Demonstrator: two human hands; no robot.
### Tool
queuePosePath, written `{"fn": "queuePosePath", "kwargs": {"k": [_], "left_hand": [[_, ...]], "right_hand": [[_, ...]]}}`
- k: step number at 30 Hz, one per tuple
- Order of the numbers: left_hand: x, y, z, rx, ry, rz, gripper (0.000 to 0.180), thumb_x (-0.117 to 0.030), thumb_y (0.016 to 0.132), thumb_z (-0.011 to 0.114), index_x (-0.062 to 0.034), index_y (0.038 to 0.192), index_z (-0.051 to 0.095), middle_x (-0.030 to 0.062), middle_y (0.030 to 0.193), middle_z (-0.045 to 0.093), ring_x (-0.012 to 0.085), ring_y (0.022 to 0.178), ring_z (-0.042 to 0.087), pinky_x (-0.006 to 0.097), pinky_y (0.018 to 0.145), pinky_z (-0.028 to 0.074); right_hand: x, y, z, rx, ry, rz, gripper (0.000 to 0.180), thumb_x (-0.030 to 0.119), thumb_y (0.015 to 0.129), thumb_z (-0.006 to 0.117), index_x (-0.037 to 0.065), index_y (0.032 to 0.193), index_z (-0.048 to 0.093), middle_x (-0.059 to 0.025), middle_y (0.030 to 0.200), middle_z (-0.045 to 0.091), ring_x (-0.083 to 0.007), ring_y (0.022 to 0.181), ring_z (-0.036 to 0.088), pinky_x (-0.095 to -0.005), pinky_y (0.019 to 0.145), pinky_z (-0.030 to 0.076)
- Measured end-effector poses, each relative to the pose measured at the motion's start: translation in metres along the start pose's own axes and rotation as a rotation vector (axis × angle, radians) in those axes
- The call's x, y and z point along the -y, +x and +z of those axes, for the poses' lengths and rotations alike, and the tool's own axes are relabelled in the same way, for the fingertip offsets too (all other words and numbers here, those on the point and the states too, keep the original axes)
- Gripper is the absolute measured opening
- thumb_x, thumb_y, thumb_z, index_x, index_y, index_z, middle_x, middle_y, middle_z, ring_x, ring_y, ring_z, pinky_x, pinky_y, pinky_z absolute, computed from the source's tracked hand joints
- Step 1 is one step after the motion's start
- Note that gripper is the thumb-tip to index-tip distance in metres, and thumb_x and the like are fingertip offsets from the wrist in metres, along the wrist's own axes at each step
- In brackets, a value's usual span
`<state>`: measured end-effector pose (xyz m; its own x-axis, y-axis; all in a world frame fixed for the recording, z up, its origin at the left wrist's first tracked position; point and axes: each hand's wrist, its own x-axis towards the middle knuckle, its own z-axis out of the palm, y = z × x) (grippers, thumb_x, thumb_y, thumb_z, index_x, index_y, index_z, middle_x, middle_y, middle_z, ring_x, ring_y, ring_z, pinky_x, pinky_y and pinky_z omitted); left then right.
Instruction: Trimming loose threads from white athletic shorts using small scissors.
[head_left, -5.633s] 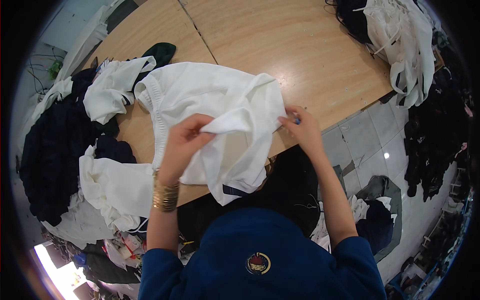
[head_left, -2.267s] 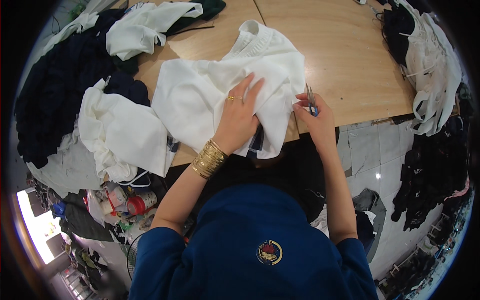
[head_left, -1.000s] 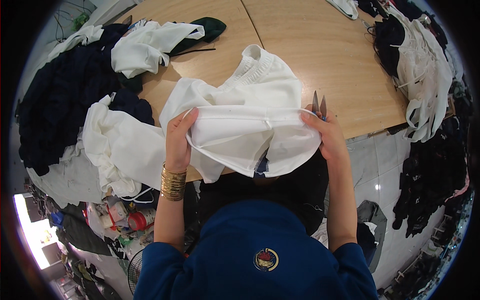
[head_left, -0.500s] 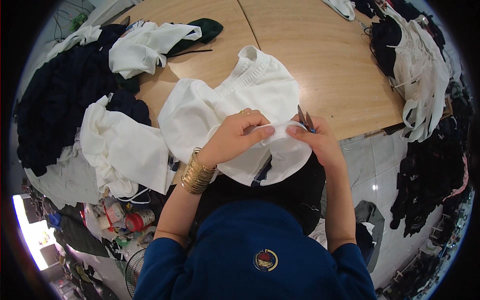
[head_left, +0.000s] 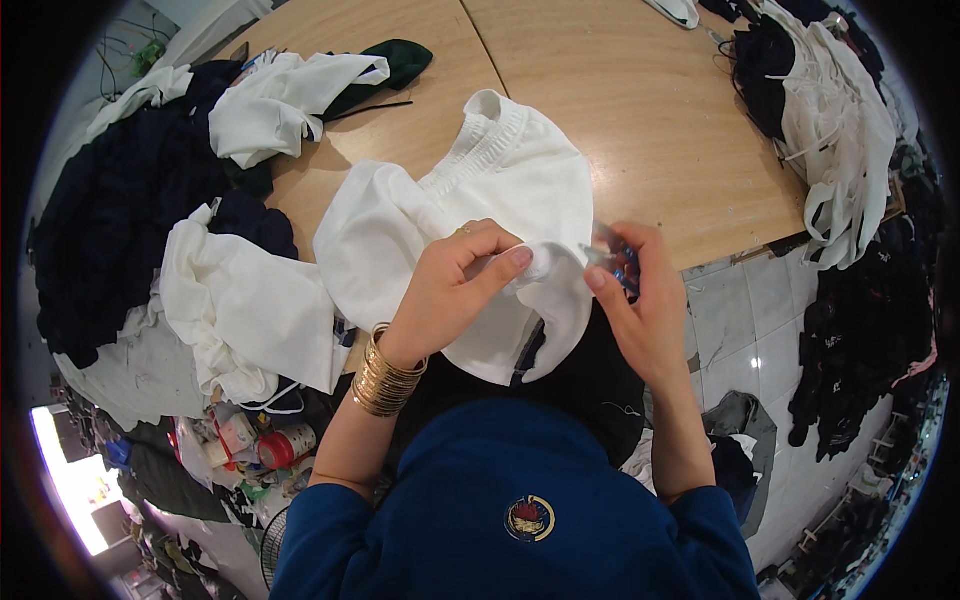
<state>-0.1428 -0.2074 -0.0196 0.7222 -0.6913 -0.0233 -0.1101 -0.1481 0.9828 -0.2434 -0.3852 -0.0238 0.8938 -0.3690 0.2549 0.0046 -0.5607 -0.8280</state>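
White pants [head_left: 545,165] with a gathered elastic waistband lie across the table edge, the waistband at the far end. One leg opening, with a dark navy strip inside, hangs toward my lap. My left hand [head_left: 455,290], with gold bangles at the wrist, pinches the hem of that opening between thumb and fingers. Just right of the hem, my right hand [head_left: 645,290] is curled round small scissors [head_left: 622,268] with blue handles. Their blades are blurred and point toward the cloth. The right thumb is apart from the hem.
Another white garment [head_left: 255,300] lies close on the left, beside a dark navy cloth heap [head_left: 120,200]. Farther back is a white piece [head_left: 290,105] over dark green cloth. White strips [head_left: 840,140] hang over the table's right edge. A cluttered container with a red-lidded jar [head_left: 280,447] stands lower left.
My right hand has let go of the hem and moved slightly right and down, turning the scissors toward the cloth. My left hand keeps its pinch, shifted slightly left.
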Motion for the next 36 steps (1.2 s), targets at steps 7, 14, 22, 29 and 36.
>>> {"fn": "queuePosePath", "kwargs": {"k": [7,14,22,29,36], "left_hand": [[-0.006,-0.003,0.001,-0.049,0.053,-0.01,0.018,-0.016,0.089,0.058,0.0012,0.086,0.062,0.0024,0.078,0.054,0.009,0.073,0.048,0.022,0.067,0.038],[-0.005,-0.005,0.003,-0.051,0.035,-0.01,0.017,-0.016,0.089,0.058,0.0012,0.086,0.062,0.0013,0.077,0.052,0.0077,0.07,0.046,0.021,0.065,0.037],[-0.004,-0.005,0.004,-0.048,0.004,-0.018,0.018,-0.016,0.089,0.058,0.0015,0.086,0.062,0.0011,0.078,0.053,0.0071,0.07,0.046,0.02,0.064,0.036],[-0.001,-0.005,0.002,-0.038,0.0,0.0,0.019,-0.017,0.089,0.058,0.0012,0.086,0.062,0.0009,0.078,0.053,0.0067,0.071,0.047,0.02,0.065,0.037],[-0.001,-0.006,0.004,-0.034,-0.007,0.003,0.017,-0.016,0.089,0.057,0.0006,0.087,0.062,0.0015,0.079,0.054,0.0079,0.071,0.048,0.021,0.065,0.038]], "right_hand": [[-0.001,-0.01,0.005,0.032,-0.251,-0.261,0.025,0.03,0.079,0.067,0.008,0.086,0.059,-0.0033,0.066,0.056,-0.0205,0.058,0.053,-0.0314,0.057,0.036],[0.0,-0.013,0.009,0.047,-0.286,-0.261,0.025,0.032,0.081,0.066,0.008,0.086,0.059,-0.0034,0.068,0.058,-0.0196,0.06,0.055,-0.031,0.058,0.037],[0.0,-0.013,0.01,0.078,-0.26,-0.226,0.025,0.031,0.081,0.065,0.008,0.085,0.059,-0.0036,0.069,0.058,-0.02,0.061,0.056,-0.031,0.058,0.039],[-0.002,-0.011,0.009,0.081,-0.127,-0.12,0.028,0.032,0.08,0.067,0.006,0.088,0.058,-0.0058,0.068,0.057,-0.0208,0.059,0.053,-0.0311,0.054,0.039],[0.016,-0.01,0.009,0.151,0.308,0.145,0.022,0.016,0.078,0.071,0.005,0.093,0.059,0.0015,0.069,0.054,-0.005,0.059,0.044,-0.0209,0.052,0.035]]}}
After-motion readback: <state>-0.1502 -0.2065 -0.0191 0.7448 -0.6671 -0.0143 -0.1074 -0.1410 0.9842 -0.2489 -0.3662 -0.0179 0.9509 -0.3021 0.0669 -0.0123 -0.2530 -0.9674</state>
